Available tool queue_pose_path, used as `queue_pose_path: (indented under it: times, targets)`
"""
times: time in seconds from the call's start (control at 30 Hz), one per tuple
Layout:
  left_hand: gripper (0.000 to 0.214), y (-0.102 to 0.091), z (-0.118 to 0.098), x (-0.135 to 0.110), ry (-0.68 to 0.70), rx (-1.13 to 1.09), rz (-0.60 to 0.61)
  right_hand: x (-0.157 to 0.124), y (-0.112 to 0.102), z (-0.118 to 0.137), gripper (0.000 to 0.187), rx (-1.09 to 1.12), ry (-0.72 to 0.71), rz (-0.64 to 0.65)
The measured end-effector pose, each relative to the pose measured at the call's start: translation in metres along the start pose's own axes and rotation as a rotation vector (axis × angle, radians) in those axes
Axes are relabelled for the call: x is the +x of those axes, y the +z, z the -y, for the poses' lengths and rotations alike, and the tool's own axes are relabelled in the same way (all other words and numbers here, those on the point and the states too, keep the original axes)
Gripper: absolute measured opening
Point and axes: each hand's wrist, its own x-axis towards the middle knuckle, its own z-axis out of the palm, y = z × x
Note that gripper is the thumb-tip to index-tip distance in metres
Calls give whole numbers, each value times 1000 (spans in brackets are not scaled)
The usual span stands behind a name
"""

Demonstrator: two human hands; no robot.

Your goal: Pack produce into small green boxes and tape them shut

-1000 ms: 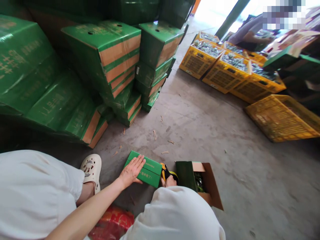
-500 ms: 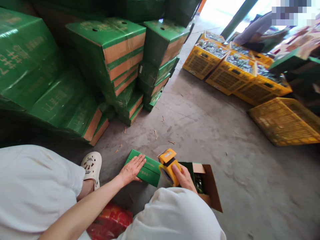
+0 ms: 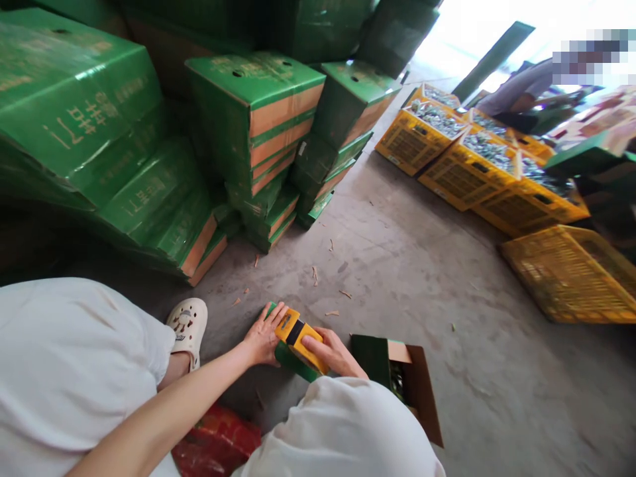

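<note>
A small green box (image 3: 293, 362) lies on the concrete floor in front of my knees. My left hand (image 3: 262, 336) rests flat on its left end, fingers stretched out. My right hand (image 3: 334, 352) grips a yellow tape dispenser (image 3: 299, 336) and presses it onto the top of the box, hiding most of the lid. Right beside it stands an open green carton (image 3: 403, 379) with a brown flap and dark contents inside.
Tall stacks of green cartons (image 3: 248, 126) fill the left and back. Yellow crates (image 3: 467, 165) with packed goods line the right, one crate (image 3: 571, 275) lying near. Another person (image 3: 521, 89) sits at the far right. A red bag (image 3: 218, 444) lies under my arm.
My right hand has brought the yellow tape dispenser up from beside the open carton and leftward onto the small green box. My left hand stayed on the box. The view has shifted a little.
</note>
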Motion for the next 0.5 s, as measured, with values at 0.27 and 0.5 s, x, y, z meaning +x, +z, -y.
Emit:
queue_pose_path:
  times: [0.27,0.5]
  targets:
    - [106,7,6,-6,63,-46,-72,11,4,5,62,-19,69,18]
    - [95,11,12,-6,71,-117,-65,32,5,11,55,-210,10,28]
